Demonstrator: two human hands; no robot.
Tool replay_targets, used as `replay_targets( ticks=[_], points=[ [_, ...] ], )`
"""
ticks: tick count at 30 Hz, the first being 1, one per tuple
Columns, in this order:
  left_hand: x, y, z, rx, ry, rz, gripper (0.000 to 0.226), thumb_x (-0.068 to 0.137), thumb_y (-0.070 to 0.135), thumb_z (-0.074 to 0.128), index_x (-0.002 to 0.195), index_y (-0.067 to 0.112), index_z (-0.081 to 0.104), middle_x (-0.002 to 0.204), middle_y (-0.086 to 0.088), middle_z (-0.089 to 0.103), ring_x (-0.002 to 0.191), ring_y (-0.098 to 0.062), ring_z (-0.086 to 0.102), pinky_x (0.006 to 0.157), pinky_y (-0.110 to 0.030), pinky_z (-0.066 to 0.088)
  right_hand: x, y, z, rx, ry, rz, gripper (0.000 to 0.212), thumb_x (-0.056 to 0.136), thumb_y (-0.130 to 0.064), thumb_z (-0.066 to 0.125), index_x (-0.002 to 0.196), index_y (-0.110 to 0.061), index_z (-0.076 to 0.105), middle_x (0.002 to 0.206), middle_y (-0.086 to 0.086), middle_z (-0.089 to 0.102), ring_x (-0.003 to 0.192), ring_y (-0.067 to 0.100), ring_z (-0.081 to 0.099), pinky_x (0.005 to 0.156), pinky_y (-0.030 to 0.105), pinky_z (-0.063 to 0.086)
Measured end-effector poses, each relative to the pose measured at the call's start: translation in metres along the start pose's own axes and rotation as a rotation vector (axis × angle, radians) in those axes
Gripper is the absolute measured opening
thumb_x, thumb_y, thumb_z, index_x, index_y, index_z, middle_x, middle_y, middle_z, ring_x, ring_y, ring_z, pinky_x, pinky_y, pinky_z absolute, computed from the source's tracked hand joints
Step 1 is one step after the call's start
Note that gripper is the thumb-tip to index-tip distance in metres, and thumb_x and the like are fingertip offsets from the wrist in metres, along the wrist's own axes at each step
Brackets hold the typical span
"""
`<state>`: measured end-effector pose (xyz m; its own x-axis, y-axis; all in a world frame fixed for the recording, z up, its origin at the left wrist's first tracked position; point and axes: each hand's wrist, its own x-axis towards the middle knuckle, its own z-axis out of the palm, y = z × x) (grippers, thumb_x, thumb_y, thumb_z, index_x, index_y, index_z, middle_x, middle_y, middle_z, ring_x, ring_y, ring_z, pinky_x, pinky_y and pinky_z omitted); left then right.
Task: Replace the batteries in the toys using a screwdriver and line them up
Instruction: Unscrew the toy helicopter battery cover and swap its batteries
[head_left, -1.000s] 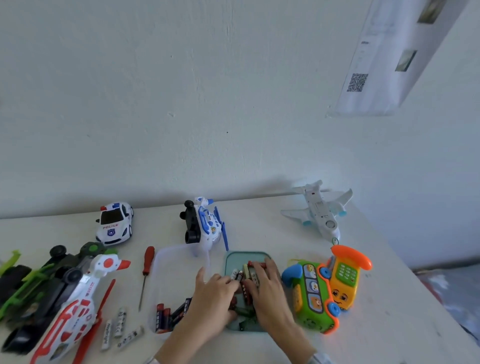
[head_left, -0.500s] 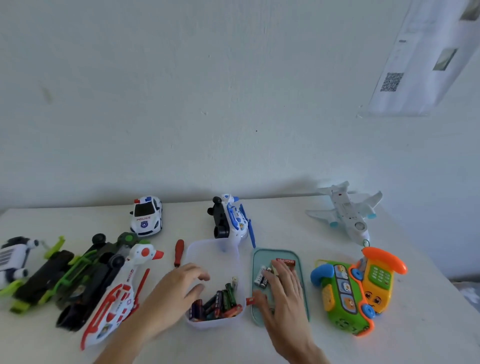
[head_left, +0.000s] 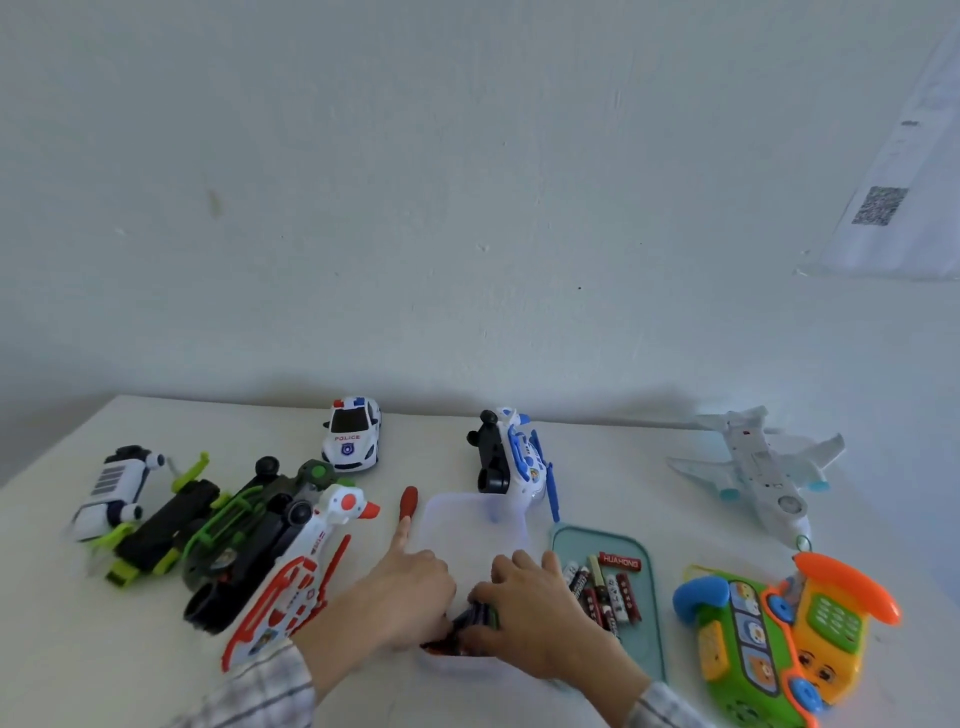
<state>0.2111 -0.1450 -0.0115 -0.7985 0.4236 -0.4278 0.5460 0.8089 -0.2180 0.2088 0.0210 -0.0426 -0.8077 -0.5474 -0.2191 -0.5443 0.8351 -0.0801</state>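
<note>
A clear plastic container (head_left: 457, 503) stands at the table's front with dark batteries (head_left: 475, 618) in its near end. My left hand (head_left: 410, 592) reaches in from the left with curled fingers, its index finger stretched toward the red screwdriver handle (head_left: 409, 501). Coming in from the right, my right hand (head_left: 535, 608) curls its fingers over the same batteries. To the right, the teal lid (head_left: 652, 639) holds several more batteries (head_left: 608, 587). Which fingers grip is hidden.
Toys ring the container: a police car (head_left: 352, 434), a blue-white helicopter (head_left: 519, 457), a white plane (head_left: 758, 467), a green-orange phone bus (head_left: 779, 634), a red-white helicopter (head_left: 301, 566), a green-black car (head_left: 234, 525) and a white robot toy (head_left: 111, 488). A wall stands behind.
My right hand left the teal lid and moved left into the container. My left hand shifted from the container's side onto the batteries. The view swung left.
</note>
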Motion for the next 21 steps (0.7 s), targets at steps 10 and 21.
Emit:
replay_targets(
  ticks=[10,21],
  points=[
    [0.005,0.0,0.019,-0.003,0.233,0.08,0.027,0.095,0.028,0.032,0.074,0.017,0.044,0.073,0.001,0.043,0.095,-0.023,0.052,0.109,-0.066,-0.014,0.005,0.0,0.005,0.08,0.046,-0.022,0.061,0.075,-0.075,0.034,0.093,-0.023,0.062,0.084,-0.001,0.044,0.086,0.018,0.032,0.074,0.036,0.026],
    [0.007,-0.005,0.026,-0.083,0.316,0.096,0.036,0.09,0.032,0.027,0.072,0.017,0.054,0.064,0.001,0.055,0.084,-0.017,0.05,0.116,-0.052,-0.002,0.004,0.003,0.013,0.286,0.233,-0.099,0.036,0.079,-0.04,0.055,0.053,-0.017,0.045,0.048,0.0,0.037,0.068,0.018,0.032,0.061,0.01,0.017]
  ],
)
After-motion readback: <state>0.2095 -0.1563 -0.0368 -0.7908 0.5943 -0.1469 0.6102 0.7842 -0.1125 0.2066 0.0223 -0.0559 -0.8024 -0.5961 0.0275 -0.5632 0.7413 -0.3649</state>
